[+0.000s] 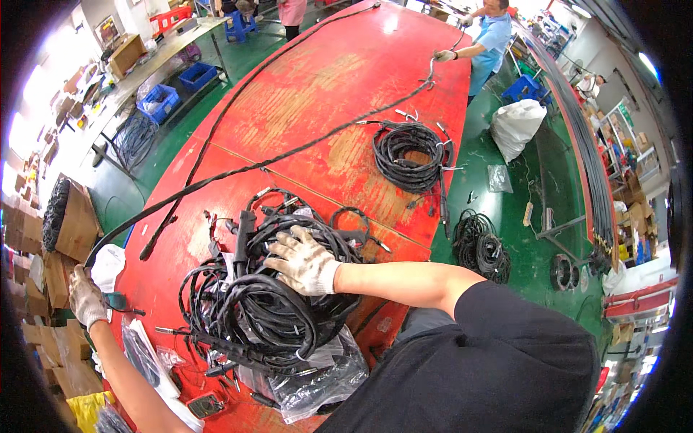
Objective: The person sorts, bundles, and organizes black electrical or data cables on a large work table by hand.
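Note:
At the left edge of the table my left hand [86, 296], in a white work glove, is closed at the near end of a long black cable [281, 157]. The cable runs diagonally across the red table toward a person at the far right. My right hand [303, 261], gloved too, lies with fingers spread on a heap of coiled black cables [278, 307]. Metal connector ends stick out from the heap, and clear plastic bags [325, 382] lie partly under it. Which part of the heap the right palm touches is hidden.
A second black cable [242, 94] stretches along the table's left side. One tied coil [411, 155] lies farther right; more coils [481, 249] rest on the green floor. A co-worker in blue [491, 40] grips the far cable end. A multimeter [206, 405] sits near me.

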A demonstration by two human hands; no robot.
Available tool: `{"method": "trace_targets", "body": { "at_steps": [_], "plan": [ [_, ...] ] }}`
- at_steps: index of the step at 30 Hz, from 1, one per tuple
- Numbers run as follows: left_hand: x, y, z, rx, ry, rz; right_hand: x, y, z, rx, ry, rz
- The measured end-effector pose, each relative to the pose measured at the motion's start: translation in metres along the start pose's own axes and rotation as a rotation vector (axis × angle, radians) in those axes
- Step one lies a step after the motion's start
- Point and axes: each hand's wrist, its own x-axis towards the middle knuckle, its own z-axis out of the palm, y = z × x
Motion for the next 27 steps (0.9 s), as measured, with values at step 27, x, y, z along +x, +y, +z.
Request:
{"method": "trace_targets", "body": {
  "at_steps": [27],
  "plan": [
    [0.05, -0.076, 0.368, -1.624, -1.094, -0.975, -0.011, 0.012, 0.035, -0.17, -0.123, -0.067]
  ]
}}
